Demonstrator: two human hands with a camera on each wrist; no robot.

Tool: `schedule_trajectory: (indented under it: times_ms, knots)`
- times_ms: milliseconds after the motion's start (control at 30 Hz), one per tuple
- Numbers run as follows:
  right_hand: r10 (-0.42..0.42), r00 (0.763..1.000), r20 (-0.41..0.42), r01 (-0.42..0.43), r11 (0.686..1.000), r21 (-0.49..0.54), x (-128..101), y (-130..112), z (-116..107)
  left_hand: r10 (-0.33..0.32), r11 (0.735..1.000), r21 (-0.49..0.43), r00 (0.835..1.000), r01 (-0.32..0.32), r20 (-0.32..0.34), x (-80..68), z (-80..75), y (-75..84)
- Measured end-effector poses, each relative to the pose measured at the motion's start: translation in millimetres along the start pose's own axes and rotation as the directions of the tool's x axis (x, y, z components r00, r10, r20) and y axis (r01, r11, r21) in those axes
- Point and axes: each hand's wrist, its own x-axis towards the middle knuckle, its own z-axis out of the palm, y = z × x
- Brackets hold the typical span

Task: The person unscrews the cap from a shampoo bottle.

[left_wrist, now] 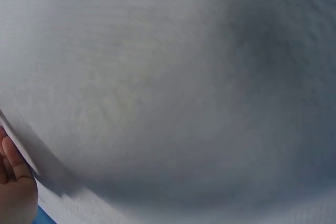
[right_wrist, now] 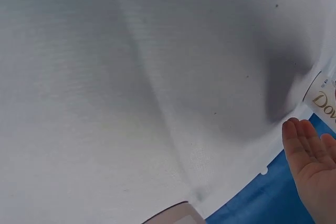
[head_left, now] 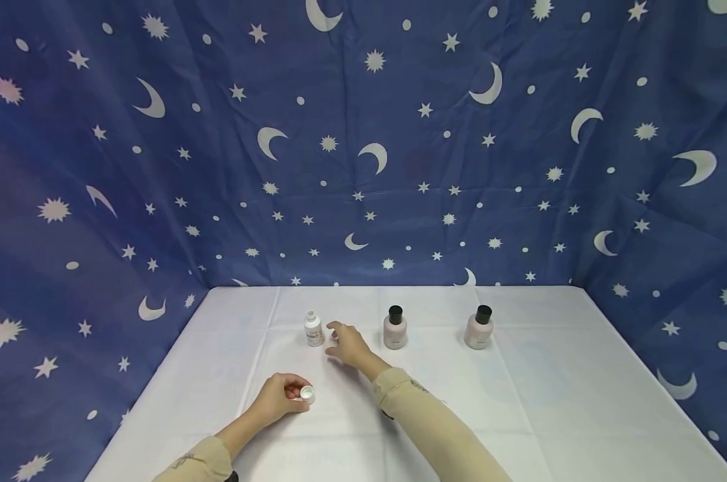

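Observation:
Between thumb and fingers, my left hand (head_left: 277, 398) pinches a small white cap (head_left: 306, 394), hollow side facing up, just over the tablecloth. Farther back stands a small white bottle (head_left: 314, 333), upright, its narrow neck bare. My right hand (head_left: 349, 345) reaches beside it from the right, thumb and fingers spread and apart from the bottle. In the right wrist view, the right hand (right_wrist: 312, 163) has its fingers extended near the white bottle (right_wrist: 324, 98), which shows "Dov" lettering. Only part of the left hand (left_wrist: 17, 182) enters the left wrist view; the cap is hidden there.
Two pink bottles with black caps stand upright to the right: one near the middle (head_left: 395, 333), another farther right (head_left: 478, 332). A white cloth (head_left: 556, 375) covers the table. Blue curtains (head_left: 339, 167) with moons and stars enclose its back and sides.

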Motion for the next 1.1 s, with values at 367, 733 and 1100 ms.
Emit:
schedule_trajectory:
  times_ms: [367, 733, 1100]
  knots:
    - [-0.031, 0.998, 0.052, 0.032, 0.999, -0.025, -16, 7, -12, 0.004, 1.0, 0.009, 1.0, -0.004, 0.0, 4.0, -1.7, -1.9]
    - [-0.137, 0.985, 0.109, 0.139, 0.99, -0.01, -43, 15, -27, -0.004, 1.0, -0.025, 1.0, 0.005, 0.013, -0.6, 0.6, 1.2]
    - [-0.234, 0.964, 0.128, 0.228, 0.972, 0.058, -64, 26, -40, 0.018, 0.999, -0.04, 0.994, -0.014, 0.105, 2.3, -7.0, -4.7]
